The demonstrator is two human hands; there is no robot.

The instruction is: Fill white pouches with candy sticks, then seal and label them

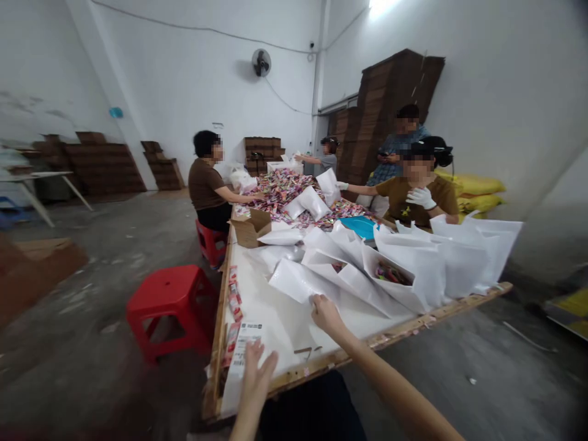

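My right hand (326,313) is closed on the lower corner of a white mailer bag (296,282) lying on the table. My left hand (258,367) has its fingers apart, over or beside a sheet of printed labels (250,335) at the table's near left corner; whether it touches the sheet I cannot tell. Just past the right hand leans an open white bag (346,278) with a little colourful content showing. Another open bag (392,275) beside it holds small colourful packets.
Colourful packets (287,184) are heaped across the far table. An open cardboard box (252,228) and a blue tray (358,228) stand nearer. Red-and-white packets (235,300) line the left edge. A red stool (168,294) is at left. Several people are around the table.
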